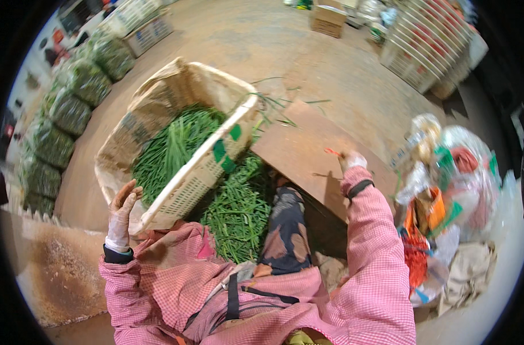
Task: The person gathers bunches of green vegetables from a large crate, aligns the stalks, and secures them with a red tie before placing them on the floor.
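Basket [200,172] of green stalks [176,146] tilts against left hand [123,214].

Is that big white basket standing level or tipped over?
Tipped. The basket leans on its side, green stalks lying inside, the left hand at its lower corner.

Left hand [123,214] on tilted basket [201,167] of green stalks [173,146]; right hand [349,161] on brown board [308,152].

White plastic lattice basket [200,172], lined with creased brown paper [158,92] at eleven o'clock; matt brown board [308,149]; glossy clear plastic bags [463,167] at three o'clock; rough concrete floor [354,80].
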